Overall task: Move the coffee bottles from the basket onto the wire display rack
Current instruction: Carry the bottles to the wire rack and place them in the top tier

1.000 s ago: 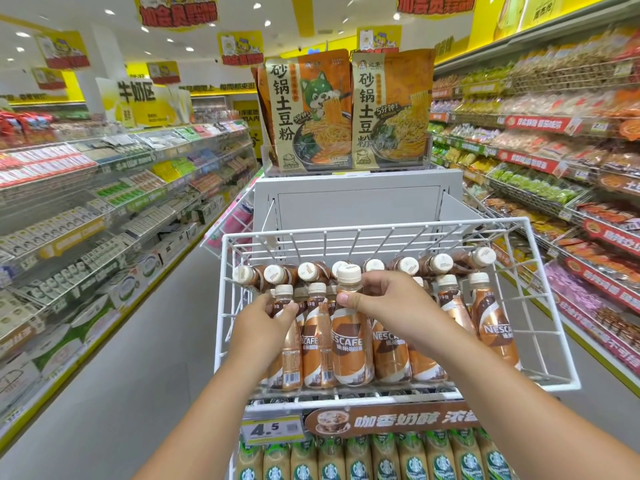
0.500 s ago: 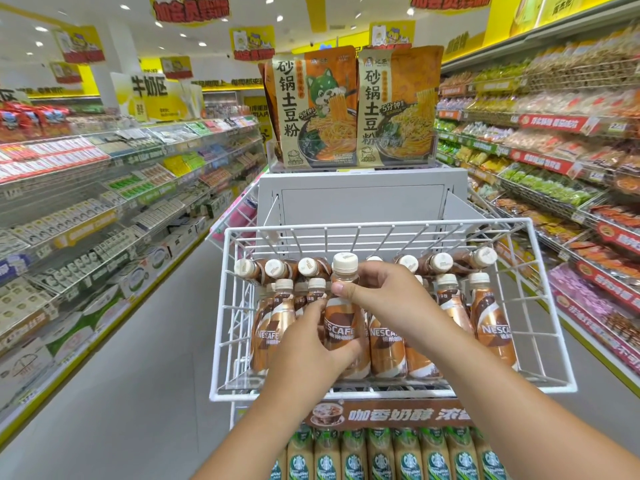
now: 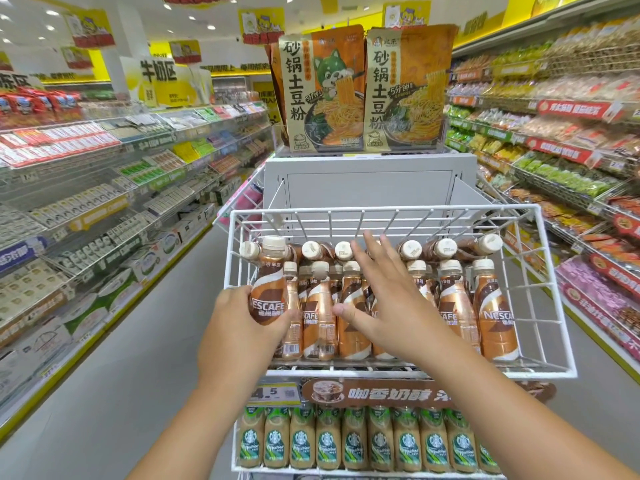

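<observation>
Seating a Nescafé bottle (image 3: 268, 292) at the rack's left end.

My left hand (image 3: 239, 327) is wrapping the bottle's base at nine o'clock in the white wire rack (image 3: 398, 213); my right hand (image 3: 388, 303), fingers spread flat, is bracing the standing row (image 3: 453, 306). I'm lowering it upright, label forward, snug beside its neighbour.

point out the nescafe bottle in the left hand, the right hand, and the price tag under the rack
nescafe bottle (image 3: 268, 299), head view, on its brown label
right hand (image 3: 388, 299), head view, back of the hand
price tag (image 3: 273, 393), head view, on the printed number
</observation>
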`<action>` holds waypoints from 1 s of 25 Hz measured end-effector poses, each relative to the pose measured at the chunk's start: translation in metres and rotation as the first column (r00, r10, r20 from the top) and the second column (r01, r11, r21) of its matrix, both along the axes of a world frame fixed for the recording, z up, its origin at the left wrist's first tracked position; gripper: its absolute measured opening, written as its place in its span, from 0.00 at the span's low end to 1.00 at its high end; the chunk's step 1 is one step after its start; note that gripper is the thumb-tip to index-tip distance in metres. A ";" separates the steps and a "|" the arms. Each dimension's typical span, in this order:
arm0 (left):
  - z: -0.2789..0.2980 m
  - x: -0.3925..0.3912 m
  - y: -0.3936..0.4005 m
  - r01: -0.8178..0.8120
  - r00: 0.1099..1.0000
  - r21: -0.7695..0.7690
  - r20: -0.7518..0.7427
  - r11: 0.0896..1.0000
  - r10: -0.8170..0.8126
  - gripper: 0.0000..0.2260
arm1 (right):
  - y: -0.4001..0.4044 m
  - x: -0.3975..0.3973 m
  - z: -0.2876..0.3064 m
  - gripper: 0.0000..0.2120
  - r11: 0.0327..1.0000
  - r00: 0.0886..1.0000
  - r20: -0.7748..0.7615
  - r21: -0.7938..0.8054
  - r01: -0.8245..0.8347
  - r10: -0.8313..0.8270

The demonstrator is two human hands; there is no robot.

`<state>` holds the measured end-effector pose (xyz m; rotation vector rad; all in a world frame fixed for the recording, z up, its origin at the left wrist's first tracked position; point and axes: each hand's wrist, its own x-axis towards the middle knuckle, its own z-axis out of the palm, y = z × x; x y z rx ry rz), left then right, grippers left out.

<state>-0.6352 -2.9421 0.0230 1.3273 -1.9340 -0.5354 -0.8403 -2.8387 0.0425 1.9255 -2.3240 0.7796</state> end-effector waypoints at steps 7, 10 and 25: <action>-0.018 0.001 -0.014 -0.147 0.945 -0.074 0.283 0.986 0.162 0.19 | -0.003 0.009 -0.023 0.44 0.999 0.998 -0.044 0.019 0.045 -0.044; -0.024 -0.008 -0.016 -0.174 0.895 -0.140 0.390 0.975 0.216 0.24 | -0.002 0.013 -0.029 0.43 0.997 0.999 -0.001 0.054 0.046 -0.046; -0.061 -0.008 -0.027 -0.147 0.894 -0.377 0.345 0.914 0.286 0.29 | -0.009 0.015 -0.036 0.43 0.997 0.998 0.052 0.070 0.028 -0.032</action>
